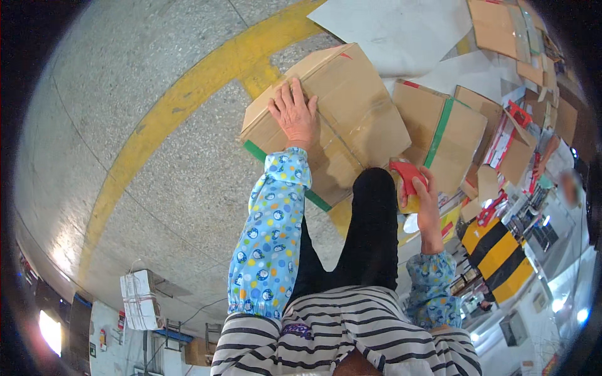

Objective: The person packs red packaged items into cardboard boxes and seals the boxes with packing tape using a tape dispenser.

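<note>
Left hand (293, 116) first: it lies on the big cardboard box (360, 106) in the upper middle of the frame, palm down, fingers a little apart, gripping nothing. Right hand (428, 197), right of centre, is curled around a red tape dispenser (411, 174) with a yellowish roll, just beside the box's lower right corner. Green tape (318, 200) runs along the box's lower left edge, and a seam crosses the side facing up. Both forearms wear blue sleeve covers (266, 250) dotted with little cartoon figures (cheerful things, next to all that brown card). One knee (373, 182) in black comes up at the box's lower edge; whether it touches, I can't tell. Near it on the right stands another carton (419, 109) with a green strip. White sheeting (401, 34) spreads at the top, and a yellow line (141, 122) curves over the speckled floor (188, 169) at left.
</note>
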`<action>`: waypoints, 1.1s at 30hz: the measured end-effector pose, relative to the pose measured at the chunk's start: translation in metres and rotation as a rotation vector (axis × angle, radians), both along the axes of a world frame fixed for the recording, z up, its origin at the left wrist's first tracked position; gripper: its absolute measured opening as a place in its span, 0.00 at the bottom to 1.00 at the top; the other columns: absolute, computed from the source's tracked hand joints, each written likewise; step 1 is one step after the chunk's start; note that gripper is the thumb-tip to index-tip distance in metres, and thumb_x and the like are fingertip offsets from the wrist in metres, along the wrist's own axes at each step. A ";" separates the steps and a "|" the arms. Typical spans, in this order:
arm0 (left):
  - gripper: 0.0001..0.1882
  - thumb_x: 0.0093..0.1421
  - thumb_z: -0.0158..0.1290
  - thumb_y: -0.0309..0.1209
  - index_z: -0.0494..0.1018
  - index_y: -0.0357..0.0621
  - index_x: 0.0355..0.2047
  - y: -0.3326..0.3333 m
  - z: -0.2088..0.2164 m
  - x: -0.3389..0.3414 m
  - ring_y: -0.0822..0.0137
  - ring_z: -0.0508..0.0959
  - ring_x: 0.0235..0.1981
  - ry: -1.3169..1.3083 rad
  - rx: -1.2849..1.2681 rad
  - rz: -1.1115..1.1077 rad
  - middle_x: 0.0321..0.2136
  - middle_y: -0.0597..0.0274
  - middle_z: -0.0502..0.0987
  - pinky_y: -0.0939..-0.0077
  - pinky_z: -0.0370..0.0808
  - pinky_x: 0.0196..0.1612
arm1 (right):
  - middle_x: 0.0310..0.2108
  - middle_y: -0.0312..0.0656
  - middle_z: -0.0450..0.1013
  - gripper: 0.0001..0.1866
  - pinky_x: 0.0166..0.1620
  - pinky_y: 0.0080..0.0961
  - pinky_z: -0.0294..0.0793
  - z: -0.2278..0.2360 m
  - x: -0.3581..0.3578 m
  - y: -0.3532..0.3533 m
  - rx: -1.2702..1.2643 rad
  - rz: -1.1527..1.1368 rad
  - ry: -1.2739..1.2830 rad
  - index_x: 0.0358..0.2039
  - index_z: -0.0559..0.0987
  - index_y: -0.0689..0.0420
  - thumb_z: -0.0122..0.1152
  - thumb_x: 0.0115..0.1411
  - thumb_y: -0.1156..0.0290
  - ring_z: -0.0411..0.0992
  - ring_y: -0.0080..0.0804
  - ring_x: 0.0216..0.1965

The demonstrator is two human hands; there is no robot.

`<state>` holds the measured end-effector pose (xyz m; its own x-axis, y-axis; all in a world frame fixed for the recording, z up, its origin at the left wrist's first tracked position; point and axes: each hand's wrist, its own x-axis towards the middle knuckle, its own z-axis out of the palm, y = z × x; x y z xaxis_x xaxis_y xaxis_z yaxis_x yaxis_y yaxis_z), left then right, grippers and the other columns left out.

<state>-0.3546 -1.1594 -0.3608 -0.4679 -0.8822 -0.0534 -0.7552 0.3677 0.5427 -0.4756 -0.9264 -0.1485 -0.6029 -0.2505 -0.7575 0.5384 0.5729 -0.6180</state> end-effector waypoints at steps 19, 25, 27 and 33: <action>0.31 0.61 0.37 0.59 0.73 0.43 0.42 0.054 0.095 0.033 0.65 0.77 0.35 0.581 2.189 0.462 0.37 0.61 0.78 0.66 0.70 0.43 | 0.47 0.48 0.68 0.33 0.43 0.30 0.74 0.064 0.030 -0.092 -0.136 0.306 -0.270 0.61 0.54 0.55 0.57 0.58 0.70 0.74 0.35 0.39; 0.21 0.66 0.41 0.44 0.69 0.43 0.50 0.056 0.085 0.043 0.67 0.79 0.40 0.733 2.161 0.407 0.43 0.57 0.77 0.69 0.77 0.41 | 0.46 0.49 0.69 0.34 0.43 0.30 0.74 0.068 0.032 -0.088 -0.150 0.372 -0.331 0.61 0.53 0.55 0.58 0.57 0.71 0.74 0.35 0.39; 0.18 0.66 0.42 0.41 0.69 0.43 0.50 0.055 0.083 0.043 0.67 0.80 0.38 0.733 2.121 0.391 0.42 0.58 0.77 0.67 0.78 0.40 | 0.46 0.49 0.69 0.34 0.43 0.30 0.74 0.070 0.032 -0.092 -0.143 0.374 -0.339 0.61 0.53 0.55 0.58 0.57 0.72 0.75 0.35 0.39; 0.11 0.64 0.46 0.34 0.72 0.42 0.42 0.034 0.102 0.040 0.66 0.80 0.35 0.765 2.259 0.608 0.36 0.60 0.79 0.71 0.79 0.37 | 0.46 0.49 0.70 0.35 0.36 0.26 0.75 0.070 0.029 -0.093 -0.108 0.387 -0.294 0.62 0.52 0.55 0.56 0.56 0.69 0.75 0.35 0.37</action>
<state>-0.3150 -1.1256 -0.2583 -0.6787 0.2479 -0.6913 -0.0893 -0.9622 -0.2574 -0.4470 -1.0191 -0.0788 -0.2152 -0.4999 -0.8389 0.4593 0.7063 -0.5387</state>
